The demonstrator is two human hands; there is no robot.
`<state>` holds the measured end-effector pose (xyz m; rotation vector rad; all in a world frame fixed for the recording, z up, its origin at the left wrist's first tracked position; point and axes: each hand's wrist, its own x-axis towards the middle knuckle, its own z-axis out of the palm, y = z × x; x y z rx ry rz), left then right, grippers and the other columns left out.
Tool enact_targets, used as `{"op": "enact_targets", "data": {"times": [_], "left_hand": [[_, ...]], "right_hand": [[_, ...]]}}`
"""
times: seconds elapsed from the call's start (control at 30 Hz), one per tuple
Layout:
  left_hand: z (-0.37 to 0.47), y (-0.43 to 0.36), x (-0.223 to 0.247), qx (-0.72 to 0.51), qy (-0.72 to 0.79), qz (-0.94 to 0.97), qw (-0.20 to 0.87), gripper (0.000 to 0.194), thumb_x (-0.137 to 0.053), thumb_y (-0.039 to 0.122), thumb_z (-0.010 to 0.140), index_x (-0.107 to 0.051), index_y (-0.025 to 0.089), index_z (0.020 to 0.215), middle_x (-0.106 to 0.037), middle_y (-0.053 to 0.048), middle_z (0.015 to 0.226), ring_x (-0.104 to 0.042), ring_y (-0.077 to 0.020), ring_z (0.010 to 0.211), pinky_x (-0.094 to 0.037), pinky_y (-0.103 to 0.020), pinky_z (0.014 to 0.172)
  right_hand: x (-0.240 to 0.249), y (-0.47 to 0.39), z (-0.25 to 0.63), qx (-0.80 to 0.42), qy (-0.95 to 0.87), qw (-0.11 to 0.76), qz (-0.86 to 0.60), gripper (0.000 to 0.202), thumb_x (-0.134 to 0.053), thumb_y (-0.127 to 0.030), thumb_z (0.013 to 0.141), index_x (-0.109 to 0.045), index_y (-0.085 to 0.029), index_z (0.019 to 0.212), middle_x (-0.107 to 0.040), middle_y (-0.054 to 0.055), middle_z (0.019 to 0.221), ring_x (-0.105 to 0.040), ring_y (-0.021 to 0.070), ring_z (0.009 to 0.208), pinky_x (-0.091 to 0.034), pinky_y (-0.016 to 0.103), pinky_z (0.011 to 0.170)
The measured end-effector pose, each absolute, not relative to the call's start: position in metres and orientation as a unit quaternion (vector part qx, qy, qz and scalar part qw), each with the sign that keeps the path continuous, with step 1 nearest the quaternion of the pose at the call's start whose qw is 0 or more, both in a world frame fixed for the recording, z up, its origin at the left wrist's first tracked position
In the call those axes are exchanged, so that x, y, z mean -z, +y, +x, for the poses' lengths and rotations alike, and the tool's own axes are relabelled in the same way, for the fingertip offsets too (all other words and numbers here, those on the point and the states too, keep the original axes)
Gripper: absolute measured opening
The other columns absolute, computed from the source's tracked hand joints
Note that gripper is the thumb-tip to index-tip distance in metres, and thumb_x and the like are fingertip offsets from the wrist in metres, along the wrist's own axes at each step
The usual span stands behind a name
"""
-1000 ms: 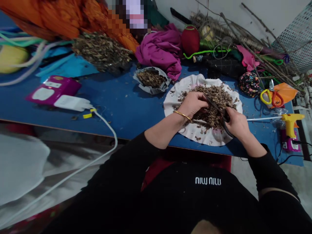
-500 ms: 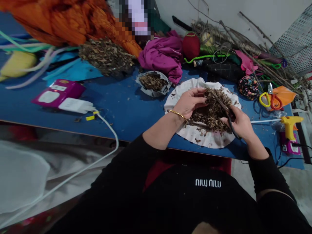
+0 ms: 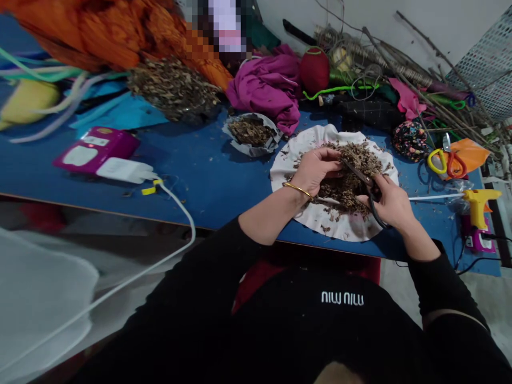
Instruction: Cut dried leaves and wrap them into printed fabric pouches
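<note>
Dark-handled scissors point(image 3: 375, 209) are in my right hand point(image 3: 394, 202), with the thumb and fingers around the handles. Their blades point up and left, over a heap of crumbled dried leaves point(image 3: 356, 154). At the left side of that heap, my left hand point(image 3: 316, 173) pinches dried leaf bits near the blade tips; the fingertips partly hide them. The heap lies on a round white cloth point(image 3: 282, 173) with a wavy edge, and loose crumbs are scattered over it. Whether the blades are closed on a leaf is too small to tell.
Left of the cloth sits a small paper-lined bowl of leaves point(image 3: 252, 133). A larger leaf pile point(image 3: 172, 90), purple fabric point(image 3: 264, 88) and twigs point(image 3: 436, 50) lie behind. At right are yellow-and-red-handled scissors point(image 3: 455, 165) and a yellow glue gun point(image 3: 478, 205). A power strip point(image 3: 96, 152) trails a white cable.
My left hand has shifted slightly right and down, with its fingers drawn closer to the blade tips. My right hand and the scissors have moved a little left.
</note>
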<state>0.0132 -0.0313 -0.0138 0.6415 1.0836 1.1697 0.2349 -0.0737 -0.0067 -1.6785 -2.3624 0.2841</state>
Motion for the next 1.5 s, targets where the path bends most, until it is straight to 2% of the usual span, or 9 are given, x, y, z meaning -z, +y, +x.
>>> {"op": "enact_targets", "data": {"times": [0.2,0.3,0.4,0.57,0.77,1.0,1.1,1.27,1.5], "left_hand": [[0.014,-0.032,0.012,-0.508,0.489,0.299,0.643,0.021,-0.076,0.002,0.060,-0.065,0.014,0.074,-0.065,0.003,0.076,-0.064,-0.0107,0.069,-0.060,-0.027,0.068],[0.013,-0.032,0.013,-0.511,0.480,0.304,0.645,0.019,-0.073,0.003,0.060,-0.064,0.015,0.070,-0.065,0.002,0.076,-0.063,-0.0108,0.069,-0.061,-0.028,0.068],[0.012,-0.032,0.014,-0.514,0.470,0.306,0.649,0.018,-0.074,0.004,0.059,-0.064,0.015,0.069,-0.066,0.002,0.075,-0.064,-0.0115,0.070,-0.061,-0.029,0.071],[0.015,-0.033,0.014,-0.495,0.482,0.326,0.645,0.020,-0.075,0.005,0.056,-0.063,0.015,0.068,-0.063,0.003,0.067,-0.062,-0.0114,0.068,-0.060,-0.027,0.069],[0.014,-0.033,0.011,-0.492,0.491,0.321,0.643,0.019,-0.074,0.005,0.055,-0.060,0.013,0.065,-0.060,0.004,0.066,-0.060,-0.0099,0.065,-0.057,-0.025,0.064],[0.010,-0.032,0.006,-0.495,0.470,0.303,0.665,0.017,-0.073,0.005,0.057,-0.063,0.013,0.069,-0.063,0.003,0.070,-0.061,-0.0100,0.066,-0.060,-0.026,0.067],[0.013,-0.032,0.008,-0.501,0.467,0.307,0.662,0.017,-0.076,0.007,0.059,-0.065,0.013,0.070,-0.064,0.002,0.071,-0.061,-0.0101,0.068,-0.061,-0.028,0.070],[0.017,-0.035,0.016,-0.480,0.477,0.346,0.650,0.017,-0.082,0.009,0.059,-0.068,0.012,0.067,-0.064,0.002,0.066,-0.060,-0.0100,0.065,-0.059,-0.027,0.067],[0.015,-0.035,0.015,-0.478,0.490,0.349,0.640,0.013,-0.075,0.006,0.059,-0.069,0.011,0.069,-0.065,0.002,0.069,-0.059,-0.0097,0.066,-0.057,-0.025,0.065]], "right_hand": [[0.006,-0.074,0.234,-0.101,-0.807,0.089,-0.576,0.033,-0.049,-0.047,0.092,-0.066,-0.021,0.104,-0.070,0.009,0.085,-0.061,0.0238,0.073,-0.034,0.030,0.062],[0.005,-0.075,0.233,-0.107,-0.806,0.085,-0.576,0.030,-0.048,-0.040,0.090,-0.066,-0.020,0.105,-0.070,0.009,0.083,-0.061,0.0236,0.073,-0.035,0.031,0.063],[0.004,-0.076,0.232,-0.105,-0.802,0.078,-0.583,0.034,-0.047,-0.042,0.091,-0.066,-0.019,0.108,-0.072,0.011,0.087,-0.062,0.0241,0.075,-0.036,0.031,0.065],[0.007,-0.075,0.229,-0.075,-0.809,0.075,-0.578,0.044,-0.048,-0.047,0.093,-0.062,-0.017,0.121,-0.072,0.016,0.110,-0.064,0.0265,0.084,-0.037,0.032,0.065],[0.014,-0.076,0.231,-0.083,-0.808,0.064,-0.580,0.038,-0.048,-0.037,0.089,-0.064,-0.016,0.115,-0.073,0.014,0.094,-0.062,0.0260,0.077,-0.034,0.032,0.064],[0.014,-0.075,0.232,-0.088,-0.803,0.094,-0.582,0.031,-0.047,-0.039,0.091,-0.064,-0.018,0.105,-0.071,0.012,0.086,-0.060,0.0238,0.073,-0.034,0.031,0.063],[0.011,-0.074,0.230,-0.087,-0.800,0.101,-0.585,0.033,-0.047,-0.043,0.092,-0.064,-0.018,0.106,-0.071,0.011,0.089,-0.059,0.0232,0.073,-0.033,0.031,0.062],[0.010,-0.075,0.229,-0.070,-0.808,0.089,-0.578,0.042,-0.048,-0.044,0.092,-0.063,-0.017,0.120,-0.072,0.015,0.105,-0.061,0.0252,0.079,-0.034,0.031,0.062],[0.016,-0.076,0.231,-0.075,-0.809,0.084,-0.577,0.036,-0.049,-0.034,0.087,-0.065,-0.017,0.114,-0.074,0.014,0.093,-0.062,0.0258,0.077,-0.035,0.031,0.063]]}}
